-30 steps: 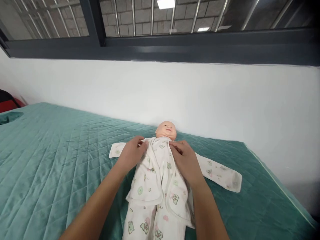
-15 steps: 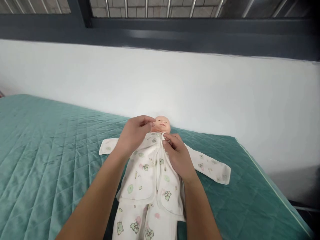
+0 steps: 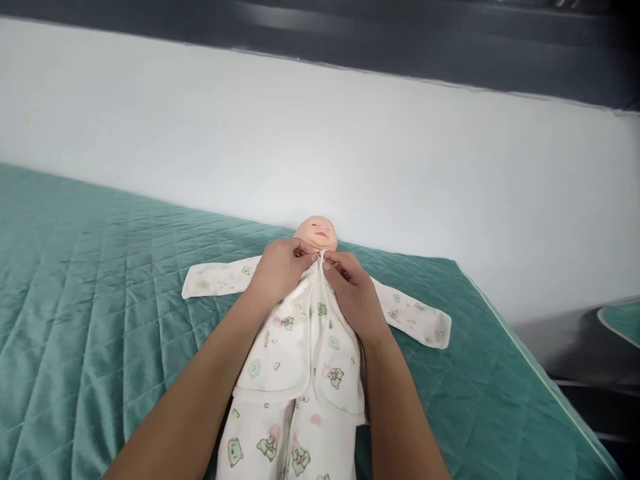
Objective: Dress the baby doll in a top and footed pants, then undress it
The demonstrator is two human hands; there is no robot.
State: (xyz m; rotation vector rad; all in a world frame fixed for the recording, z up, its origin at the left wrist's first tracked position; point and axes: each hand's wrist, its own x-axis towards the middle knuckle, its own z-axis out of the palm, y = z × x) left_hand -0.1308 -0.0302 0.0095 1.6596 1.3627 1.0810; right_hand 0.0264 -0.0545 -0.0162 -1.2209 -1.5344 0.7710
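Observation:
A baby doll (image 3: 317, 231) lies on its back, its head toward the wall. It wears a white baby jacket (image 3: 274, 363) printed with small green and pink bears, and matching trousers (image 3: 265, 437). Both sleeves stretch out to the sides. At the neckline my left hand (image 3: 286, 267) pinches the jacket's collar edge just below the doll's chin. Beside it my right hand (image 3: 350, 283) pinches the other front edge at the collar. The fingertips of both hands nearly meet there. Below them the two front panels hang side by side, slightly parted. Any fastener between my fingers is hidden.
A green quilted cover (image 3: 125, 280) spreads under the doll, with a piped edge on the right. Behind it rises a white wall (image 3: 320, 140), topped by a dark window frame (image 3: 320, 33). Another green edge (image 3: 623, 320) shows at far right.
My left hand has come down from beside the doll's face to the collar and now grips it. My right hand stays at the collar. The view has tilted downward.

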